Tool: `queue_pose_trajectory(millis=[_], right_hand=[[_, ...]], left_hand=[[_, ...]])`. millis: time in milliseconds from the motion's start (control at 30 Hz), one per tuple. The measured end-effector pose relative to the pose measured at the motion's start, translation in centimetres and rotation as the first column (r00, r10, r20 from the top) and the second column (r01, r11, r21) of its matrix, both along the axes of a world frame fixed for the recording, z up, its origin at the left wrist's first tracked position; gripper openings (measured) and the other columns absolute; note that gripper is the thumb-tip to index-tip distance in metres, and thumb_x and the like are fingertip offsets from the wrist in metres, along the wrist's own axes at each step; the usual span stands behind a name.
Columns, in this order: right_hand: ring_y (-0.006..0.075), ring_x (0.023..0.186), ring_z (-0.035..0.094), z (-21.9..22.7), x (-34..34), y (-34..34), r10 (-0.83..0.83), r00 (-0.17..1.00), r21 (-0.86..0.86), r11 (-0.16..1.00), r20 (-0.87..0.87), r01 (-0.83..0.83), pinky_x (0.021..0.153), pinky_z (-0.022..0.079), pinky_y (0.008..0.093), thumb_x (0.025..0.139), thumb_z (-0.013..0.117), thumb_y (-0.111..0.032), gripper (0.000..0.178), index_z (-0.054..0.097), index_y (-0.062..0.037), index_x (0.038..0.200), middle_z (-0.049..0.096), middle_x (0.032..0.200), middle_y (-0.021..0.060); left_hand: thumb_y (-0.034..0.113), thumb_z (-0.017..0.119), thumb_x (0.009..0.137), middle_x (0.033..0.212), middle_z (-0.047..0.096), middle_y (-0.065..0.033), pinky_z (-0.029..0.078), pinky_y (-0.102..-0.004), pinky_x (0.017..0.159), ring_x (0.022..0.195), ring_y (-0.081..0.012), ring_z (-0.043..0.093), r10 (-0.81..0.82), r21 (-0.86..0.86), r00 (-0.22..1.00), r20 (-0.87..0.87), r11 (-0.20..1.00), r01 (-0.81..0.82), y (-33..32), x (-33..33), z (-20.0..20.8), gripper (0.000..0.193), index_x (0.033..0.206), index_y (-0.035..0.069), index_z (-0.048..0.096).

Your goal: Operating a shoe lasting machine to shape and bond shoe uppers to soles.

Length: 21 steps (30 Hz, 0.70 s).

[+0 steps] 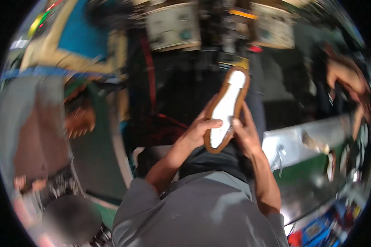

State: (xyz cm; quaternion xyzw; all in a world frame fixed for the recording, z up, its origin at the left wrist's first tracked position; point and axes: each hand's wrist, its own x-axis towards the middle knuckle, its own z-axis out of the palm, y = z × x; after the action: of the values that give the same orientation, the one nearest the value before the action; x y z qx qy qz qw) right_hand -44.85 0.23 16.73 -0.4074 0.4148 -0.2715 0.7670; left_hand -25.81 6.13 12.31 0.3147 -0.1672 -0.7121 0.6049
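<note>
Between my two hands is a brown shoe (224, 108), its long white underside facing up and framed by a brown edge. The narrower heel end points away from me, and the toe end lies nearest my body. My left hand (198, 131) grips it along the left edge, the thumb lying across the white surface. On the opposite edge my right hand (247, 132) is closed round the shoe, its thumb by the white part. The fingers beneath are mostly hidden.
Ahead stands a dark machine (231, 37) between two pale boxes (173, 26). A metal ledge (290, 142) runs to my right, with shoe-shaped pieces (315, 144) about it. Another person's arm (346, 78) is at far right. Dark green panels (95, 164) stand left. Much is blurred.
</note>
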Motion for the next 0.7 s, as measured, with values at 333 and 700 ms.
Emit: queue_pose_trajectory(millis=[333, 700], right_hand=[[0.0325, 0.115, 0.077, -4.9, -4.0, -2.7, -0.079, 0.976, 0.113, 0.988, -0.203, 0.103, 0.098, 0.065, 0.0427, 0.112, 0.065, -0.02, 0.048, 0.058, 0.0091, 0.149, 0.069, 0.14, 0.0232], [0.0236, 0.096, 0.079, -7.0, -2.9, -8.0, -0.043, 0.908, 0.064, 0.995, -0.416, 0.077, 0.081, 0.068, 0.0334, 0.112, 0.065, -0.02, 0.039, 0.063, 0.0033, 0.143, 0.075, 0.126, 0.0147]], left_hand=[[-0.003, 0.066, 0.088, 0.164, 0.051, -0.0154, 0.052, -0.0438, 0.112, 0.141, -0.0269, 0.057, 0.253, 0.226, 0.432, 0.866, 0.572, -0.788, 19.2, 24.4, -1.1, 0.096, 0.176, 0.016, 0.031], [0.023, 0.069, 0.1, 0.172, 0.021, -0.0394, 0.042, -0.0618, 0.122, 0.151, -0.06, 0.037, -0.542, 0.06, -0.514, 0.665, 0.725, -0.686, 27.3, 47.4, -15.6, 0.084, 0.172, 0.047, 0.033]])
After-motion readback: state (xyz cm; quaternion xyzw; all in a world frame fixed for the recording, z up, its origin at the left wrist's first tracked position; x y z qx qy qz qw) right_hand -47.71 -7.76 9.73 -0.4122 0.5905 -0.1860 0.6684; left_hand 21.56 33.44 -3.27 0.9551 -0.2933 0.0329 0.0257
